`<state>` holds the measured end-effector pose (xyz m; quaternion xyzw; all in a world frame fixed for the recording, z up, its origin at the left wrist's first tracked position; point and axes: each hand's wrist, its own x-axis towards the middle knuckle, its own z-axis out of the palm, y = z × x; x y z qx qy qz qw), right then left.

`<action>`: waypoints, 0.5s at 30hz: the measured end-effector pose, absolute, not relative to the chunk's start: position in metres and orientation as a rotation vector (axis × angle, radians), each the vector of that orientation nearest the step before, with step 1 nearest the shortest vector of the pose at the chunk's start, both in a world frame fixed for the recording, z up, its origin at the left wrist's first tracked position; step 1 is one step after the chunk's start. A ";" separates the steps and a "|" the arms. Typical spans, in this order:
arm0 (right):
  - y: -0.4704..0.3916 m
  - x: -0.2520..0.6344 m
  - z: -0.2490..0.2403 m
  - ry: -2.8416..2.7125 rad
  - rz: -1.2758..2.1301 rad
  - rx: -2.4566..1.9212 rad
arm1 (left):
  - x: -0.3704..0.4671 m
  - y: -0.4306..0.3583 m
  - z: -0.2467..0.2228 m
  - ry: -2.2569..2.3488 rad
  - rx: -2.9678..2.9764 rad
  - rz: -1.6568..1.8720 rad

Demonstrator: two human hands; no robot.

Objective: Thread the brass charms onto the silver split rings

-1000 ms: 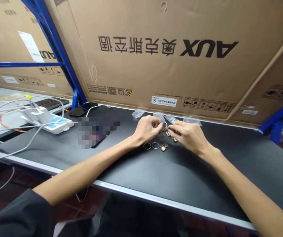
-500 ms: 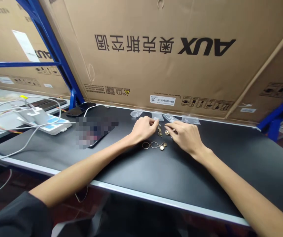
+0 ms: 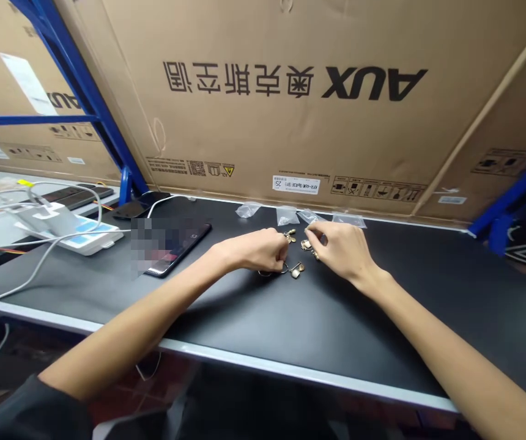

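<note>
My left hand (image 3: pixel 270 249) is closed with the knuckles up, low over two thin metal rings on the black tabletop. One keychain ring (image 3: pixel 285 267) pokes out below the fingers, joined to small gold-coloured charms (image 3: pixel 295 273). The other ring is mostly covered, and the fingertips are hidden. Just beyond this hand lies another cluster of gold-coloured charms (image 3: pixel 290 237). My right hand (image 3: pixel 343 249) has thumb and fingers curled together on a third group of gold-coloured charms (image 3: pixel 307 244), some showing beneath the thumb.
Several clear plastic bags (image 3: pixel 287 215) lie along the back edge, before a large cardboard box (image 3: pixel 244 134). To the left are a phone (image 3: pixel 180 247), a white power strip (image 3: pixel 91 238) and loose cables. Blue rack posts (image 3: pixel 128 183) flank the black tabletop (image 3: pixel 244 324).
My left hand has come toward me, from the far charm cluster onto the rings, its fingers closing lower. My right hand stays at its charms. The view has shifted slightly.
</note>
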<state>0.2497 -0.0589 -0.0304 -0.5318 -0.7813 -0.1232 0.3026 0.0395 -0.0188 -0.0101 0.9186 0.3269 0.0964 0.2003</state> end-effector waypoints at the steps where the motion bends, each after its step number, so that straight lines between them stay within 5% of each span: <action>1: -0.059 0.249 -0.030 -2.080 -0.313 -1.412 | 0.040 -0.017 -0.013 0.925 2.570 0.298; 15: -0.058 0.247 -0.032 -2.165 -0.149 -1.361 | 0.050 -0.005 -0.018 0.925 2.268 0.749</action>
